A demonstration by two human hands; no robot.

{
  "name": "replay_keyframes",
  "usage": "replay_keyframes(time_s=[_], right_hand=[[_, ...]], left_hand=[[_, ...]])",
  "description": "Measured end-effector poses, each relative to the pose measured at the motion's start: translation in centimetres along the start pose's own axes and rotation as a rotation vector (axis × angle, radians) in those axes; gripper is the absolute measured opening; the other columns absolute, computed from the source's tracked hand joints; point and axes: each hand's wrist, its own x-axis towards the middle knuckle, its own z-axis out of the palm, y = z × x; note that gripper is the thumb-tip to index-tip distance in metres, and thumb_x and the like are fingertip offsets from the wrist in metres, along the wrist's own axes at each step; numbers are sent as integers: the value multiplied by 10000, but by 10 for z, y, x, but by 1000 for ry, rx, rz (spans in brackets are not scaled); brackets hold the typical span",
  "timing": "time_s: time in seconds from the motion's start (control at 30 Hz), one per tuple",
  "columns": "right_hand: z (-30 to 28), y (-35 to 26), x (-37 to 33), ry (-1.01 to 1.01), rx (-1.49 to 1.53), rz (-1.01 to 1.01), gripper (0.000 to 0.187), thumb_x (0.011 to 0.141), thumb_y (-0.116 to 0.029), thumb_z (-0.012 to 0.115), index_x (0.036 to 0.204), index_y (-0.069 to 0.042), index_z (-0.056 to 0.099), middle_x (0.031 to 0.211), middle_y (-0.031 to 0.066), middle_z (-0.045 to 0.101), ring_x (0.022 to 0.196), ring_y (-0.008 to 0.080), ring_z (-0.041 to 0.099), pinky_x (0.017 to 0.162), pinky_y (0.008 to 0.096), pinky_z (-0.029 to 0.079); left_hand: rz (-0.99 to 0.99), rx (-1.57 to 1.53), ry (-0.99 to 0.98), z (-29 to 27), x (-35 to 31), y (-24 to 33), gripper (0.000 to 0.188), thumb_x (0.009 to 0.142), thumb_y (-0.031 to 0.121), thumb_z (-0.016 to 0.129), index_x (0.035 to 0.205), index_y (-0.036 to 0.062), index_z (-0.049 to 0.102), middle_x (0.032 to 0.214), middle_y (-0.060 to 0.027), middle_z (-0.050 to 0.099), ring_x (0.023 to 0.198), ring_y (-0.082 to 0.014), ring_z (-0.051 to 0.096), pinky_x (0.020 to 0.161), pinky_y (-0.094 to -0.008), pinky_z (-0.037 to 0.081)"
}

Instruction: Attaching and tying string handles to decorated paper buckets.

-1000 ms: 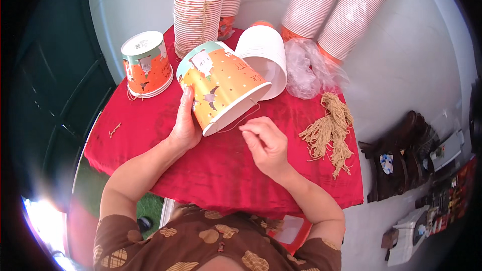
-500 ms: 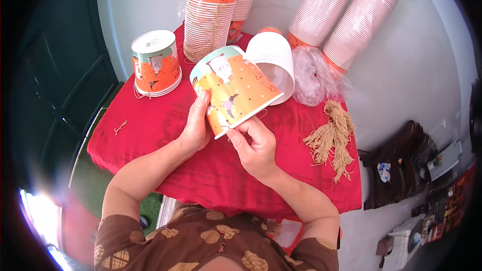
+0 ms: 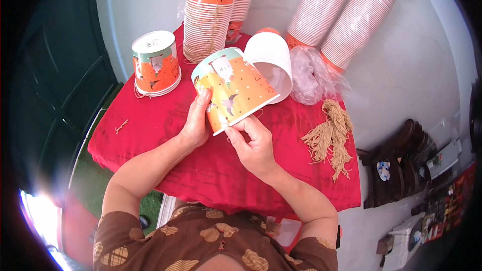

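Observation:
A paper bucket (image 3: 238,88) with an orange and green cartoon print is held tilted over the table, its white rim toward me. My left hand (image 3: 197,120) grips its left side, thumb on the printed wall. At the rim, the thumb and fingers of my right hand (image 3: 252,144) are pinched together; a thin bit of cord shows by the fingers, and part of the grip is hidden. Behind it a white bucket (image 3: 271,55) lies on its side with its mouth toward me. A short stack of printed buckets (image 3: 156,70) stands upside down at the left, with cord at its rim.
Tall bucket stacks (image 3: 208,27) stand at the back, and plastic-wrapped stacks (image 3: 356,25) lean on the wall. A crumpled clear bag (image 3: 309,78) lies before them. A bundle of tan cords (image 3: 331,135) rests on the red cloth (image 3: 301,183) at right, a cord scrap (image 3: 121,126) at left.
The bucket and my right hand have shifted very slightly; both hands keep the same grip. The view has moved a little. Nothing else has visibly changed.

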Motion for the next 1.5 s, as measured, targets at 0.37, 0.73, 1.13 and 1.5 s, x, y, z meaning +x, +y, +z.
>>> replay_keyframes(time_s=[0.37, 0.73, 1.13, 1.5], right_hand=[[-51, 33, -11, 168, -206, 62, 148, 952, -58, 560, 877, 41, 641, 804, 73, 620, 751, 125, 581, 675, 263, 467], [-71, 75, -15, 265, -244, 65, 127, 955, -91, 562, 985, 21, 615, 877, 101, 576, 757, 184, 565, 675, 310, 457], [-69, 83, -23, 227, -294, 218, 85, 890, -26, 644, 888, 45, 597, 782, 58, 556, 704, 124, 534, 649, 278, 443], [-65, 94, -26, 307, -228, 101, 68, 877, 22, 614, 941, 27, 592, 827, 124, 577, 741, 235, 585, 677, 329, 468]], left_hand=[[-122, -127, 97, 6, 7, 21, 752, 927, 710, 328, 1465, 186, 375, 1440, -56, 480, 1303, -228, 481, 1055, -436, 437], [-235, -114, 90, 21, -2, 13, 781, 925, 720, 312, 1479, 170, 342, 1446, -62, 469, 1304, -232, 480, 1064, -436, 430], [-238, -42, -44, 10, -2, 3, 760, 950, 672, 338, 1496, 146, 286, 1473, -83, 439, 1307, -225, 488, 1085, -423, 415], [-270, 117, -106, 17, -10, 22, 725, 919, 577, 549, 1426, 85, 388, 1386, -95, 521, 1275, -233, 507, 1083, -440, 397]])
